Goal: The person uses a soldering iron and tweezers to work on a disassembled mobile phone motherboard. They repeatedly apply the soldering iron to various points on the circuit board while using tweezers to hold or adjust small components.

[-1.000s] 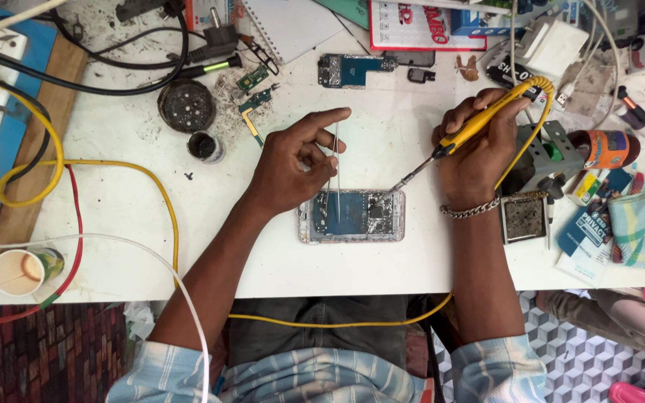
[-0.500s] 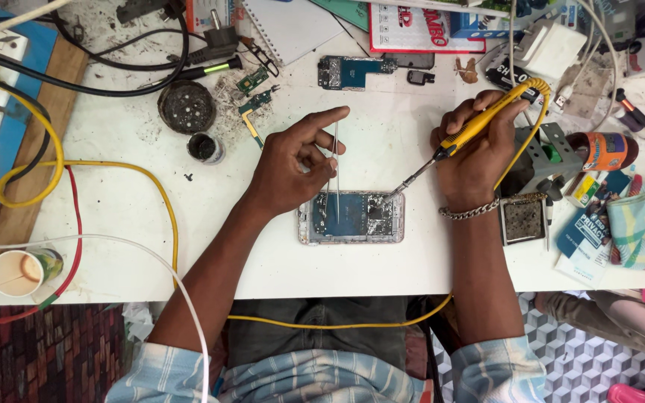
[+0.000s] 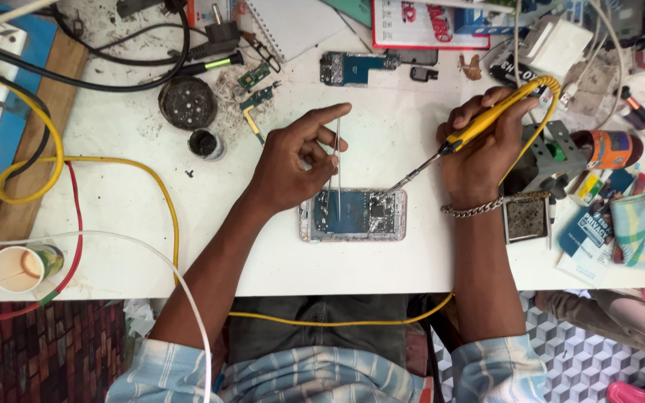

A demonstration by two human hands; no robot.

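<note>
The right hand [image 3: 483, 153] is clenched around a yellow soldering iron [image 3: 479, 128], its tip resting at the phone's [image 3: 352, 215] two o'clock corner. The left hand [image 3: 293, 164] pinches tweezers [image 3: 337, 168] shut between thumb and fingers, index finger stretched out, points down on the opened phone at the table's [image 3: 151, 224] near edge. A slip of the hot tip could, I judge, scorch neighbouring parts or bridge contacts, and the yellow cord [image 3: 337, 322] trailing to six o'clock could tug the iron. A paper cup [image 3: 18, 267] sits at nine o'clock.
</note>
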